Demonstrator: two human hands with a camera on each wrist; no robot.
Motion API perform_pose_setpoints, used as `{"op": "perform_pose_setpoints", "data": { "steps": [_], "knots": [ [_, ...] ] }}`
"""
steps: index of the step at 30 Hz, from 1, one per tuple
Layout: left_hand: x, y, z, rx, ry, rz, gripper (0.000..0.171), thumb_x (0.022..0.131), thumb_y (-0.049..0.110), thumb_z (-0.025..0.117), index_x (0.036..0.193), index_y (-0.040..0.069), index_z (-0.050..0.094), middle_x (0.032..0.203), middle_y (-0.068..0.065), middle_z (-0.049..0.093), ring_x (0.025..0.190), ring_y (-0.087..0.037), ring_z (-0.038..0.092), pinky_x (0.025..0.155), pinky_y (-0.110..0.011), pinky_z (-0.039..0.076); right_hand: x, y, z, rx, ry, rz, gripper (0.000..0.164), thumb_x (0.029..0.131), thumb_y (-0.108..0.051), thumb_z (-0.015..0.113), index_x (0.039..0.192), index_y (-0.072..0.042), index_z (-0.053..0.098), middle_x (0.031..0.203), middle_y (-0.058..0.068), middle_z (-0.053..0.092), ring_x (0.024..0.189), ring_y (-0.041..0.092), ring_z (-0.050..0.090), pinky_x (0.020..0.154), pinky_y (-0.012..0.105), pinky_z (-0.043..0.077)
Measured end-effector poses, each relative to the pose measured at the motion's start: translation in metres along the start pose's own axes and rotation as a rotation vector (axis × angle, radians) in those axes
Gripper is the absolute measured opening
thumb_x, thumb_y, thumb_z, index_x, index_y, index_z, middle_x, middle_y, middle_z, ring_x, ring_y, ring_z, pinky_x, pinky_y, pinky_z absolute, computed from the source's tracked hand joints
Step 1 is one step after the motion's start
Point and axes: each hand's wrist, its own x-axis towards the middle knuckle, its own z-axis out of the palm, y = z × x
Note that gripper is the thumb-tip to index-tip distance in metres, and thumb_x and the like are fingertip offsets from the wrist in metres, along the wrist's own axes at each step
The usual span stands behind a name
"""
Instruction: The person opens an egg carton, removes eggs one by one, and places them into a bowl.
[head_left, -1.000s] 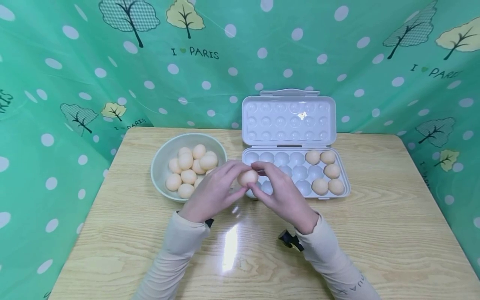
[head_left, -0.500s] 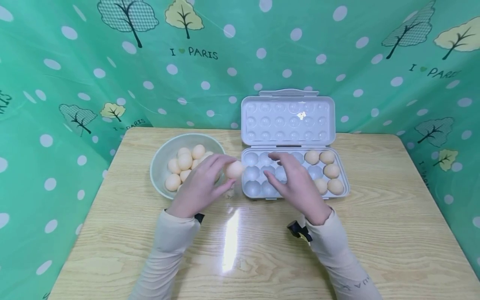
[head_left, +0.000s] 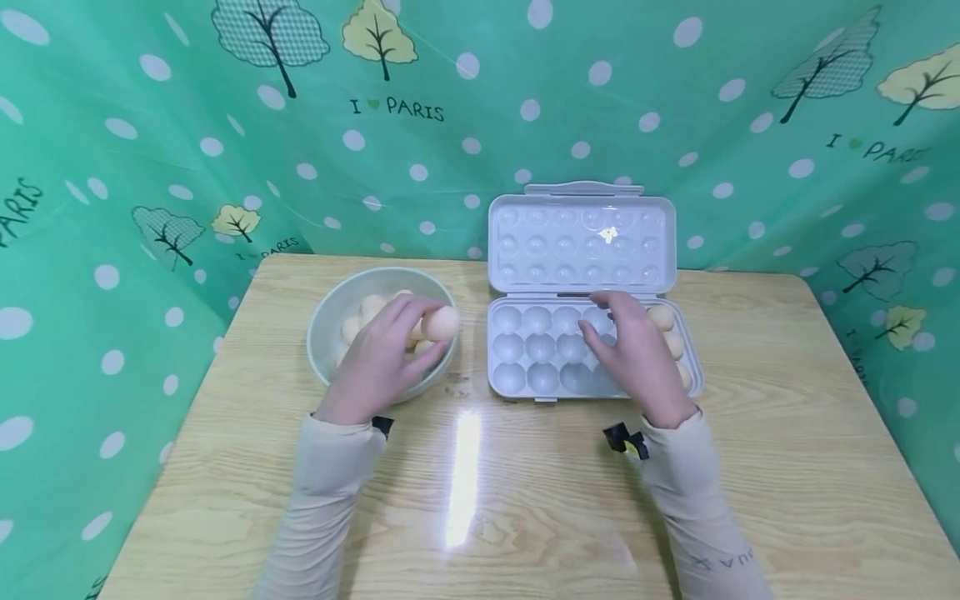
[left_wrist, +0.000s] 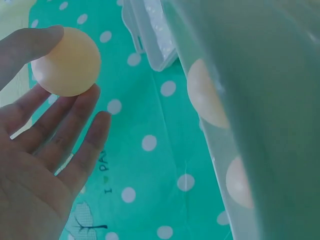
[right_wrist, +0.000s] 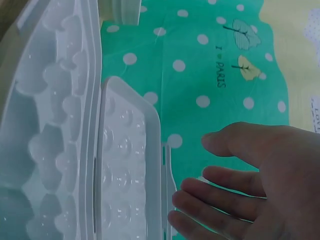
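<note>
My left hand (head_left: pixel 382 354) pinches an egg (head_left: pixel 441 323) between thumb and fingertips over the right side of a pale green bowl (head_left: pixel 324 310). In the left wrist view the same egg (left_wrist: pixel 70 62) sits against the thumb and fingertips. More eggs (head_left: pixel 372 307) lie in the bowl, partly hidden by the hand. Over the egg box (head_left: pixel 495 390), my right hand (head_left: pixel 637 354) hovers with bent, parted fingers and nothing between them; the right wrist view shows the hand (right_wrist: pixel 240 190) likewise without an egg. Several eggs (head_left: pixel 673 343) sit at the box's right end, some covered by the hand.
The box's lid (head_left: pixel 582 242) stands raised at the back, near the polka-dot cloth (head_left: pixel 420 200). Bowl and box stand side by side on a wooden table (head_left: pixel 540 500), a narrow gap between them. Vacant cups (head_left: pixel 540 346) fill the box's left and middle.
The egg, at first touched by both hands between bowl and box, has moved left over the bowl in my left hand. My right hand has let go and moved right above the box.
</note>
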Motion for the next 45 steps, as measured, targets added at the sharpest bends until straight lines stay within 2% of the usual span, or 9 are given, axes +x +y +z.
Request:
{"op": "perform_pose_setpoints", "data": {
  "steps": [4, 9, 15, 21, 24, 28, 32, 37, 45],
  "knots": [
    [-0.001, -0.003, -0.004, 0.000, -0.017, -0.057, 0.042, 0.085, 0.012, 0.079, 0.122, 0.009, 0.060, 0.117, -0.005, 0.062, 0.103, -0.020, 0.059, 0.091, -0.038, 0.054, 0.002, 0.010, -0.004, -0.014, -0.034, 0.037, 0.037, 0.093, -0.012, 0.068, 0.124, 0.006, 0.058, 0.119, 0.023, 0.063, 0.104, 0.036, 0.060, 0.090, 0.050, 0.053],
    [-0.002, -0.007, -0.006, 0.025, -0.003, -0.082, 0.041, 0.086, 0.015, 0.078, 0.123, 0.008, 0.060, 0.120, -0.008, 0.063, 0.108, -0.024, 0.059, 0.093, -0.042, 0.053, 0.003, 0.021, -0.009, -0.037, -0.084, 0.070, 0.036, 0.093, -0.010, 0.066, 0.123, 0.007, 0.058, 0.122, 0.024, 0.061, 0.113, 0.039, 0.057, 0.098, 0.053, 0.047],
    [-0.003, -0.013, -0.009, 0.040, -0.005, -0.112, 0.043, 0.087, 0.015, 0.077, 0.125, 0.005, 0.059, 0.121, -0.010, 0.062, 0.112, -0.026, 0.059, 0.097, -0.043, 0.051, 0.002, 0.031, -0.014, -0.072, -0.085, 0.087, 0.033, 0.092, -0.008, 0.067, 0.119, 0.009, 0.059, 0.122, 0.027, 0.060, 0.118, 0.045, 0.053, 0.103, 0.057, 0.042],
    [-0.005, -0.018, -0.010, 0.048, -0.011, -0.133, 0.045, 0.087, 0.012, 0.077, 0.126, 0.005, 0.057, 0.120, -0.010, 0.062, 0.109, -0.025, 0.060, 0.096, -0.042, 0.053, -0.001, 0.039, -0.021, -0.092, -0.133, 0.116, 0.025, 0.092, -0.002, 0.066, 0.113, 0.011, 0.060, 0.117, 0.029, 0.058, 0.112, 0.045, 0.052, 0.095, 0.059, 0.046],
    [-0.005, -0.020, -0.010, 0.058, -0.018, -0.140, 0.044, 0.087, 0.013, 0.076, 0.127, 0.005, 0.057, 0.120, -0.010, 0.062, 0.108, -0.025, 0.060, 0.095, -0.041, 0.053, -0.002, 0.042, -0.025, -0.113, -0.184, 0.141, 0.027, 0.091, -0.001, 0.067, 0.114, 0.012, 0.059, 0.119, 0.029, 0.056, 0.110, 0.046, 0.051, 0.091, 0.059, 0.047],
    [-0.005, -0.022, -0.009, 0.062, -0.006, -0.157, 0.044, 0.088, 0.013, 0.076, 0.126, 0.002, 0.058, 0.120, -0.013, 0.062, 0.110, -0.028, 0.061, 0.097, -0.043, 0.052, -0.005, 0.048, -0.028, -0.134, -0.251, 0.205, 0.034, 0.091, -0.004, 0.067, 0.119, 0.012, 0.058, 0.129, 0.032, 0.050, 0.119, 0.050, 0.044, 0.094, 0.065, 0.043],
    [-0.005, -0.025, -0.008, 0.052, -0.007, -0.200, 0.043, 0.089, 0.013, 0.075, 0.126, 0.000, 0.058, 0.120, -0.015, 0.062, 0.110, -0.031, 0.060, 0.097, -0.045, 0.052, -0.008, 0.052, -0.030, -0.157, -0.279, 0.256, 0.035, 0.093, -0.006, 0.063, 0.123, 0.011, 0.057, 0.136, 0.032, 0.047, 0.124, 0.051, 0.041, 0.094, 0.067, 0.043],
    [-0.008, -0.029, -0.009, 0.044, -0.038, -0.244, 0.043, 0.091, 0.016, 0.072, 0.128, 0.001, 0.056, 0.122, -0.015, 0.060, 0.111, -0.031, 0.059, 0.098, -0.047, 0.050, -0.009, 0.054, -0.032, -0.151, -0.328, 0.325, 0.037, 0.095, -0.008, 0.060, 0.127, 0.011, 0.055, 0.131, 0.032, 0.048, 0.116, 0.048, 0.045, 0.087, 0.064, 0.046],
    [-0.012, -0.037, -0.008, 0.031, -0.058, -0.293, 0.041, 0.094, 0.017, 0.069, 0.129, 0.000, 0.056, 0.123, -0.016, 0.061, 0.115, -0.033, 0.058, 0.101, -0.050, 0.047, -0.011, 0.062, -0.029, -0.179, -0.351, 0.339, 0.038, 0.092, -0.004, 0.061, 0.127, 0.011, 0.056, 0.125, 0.032, 0.053, 0.116, 0.050, 0.047, 0.092, 0.065, 0.044]
  ]
}}
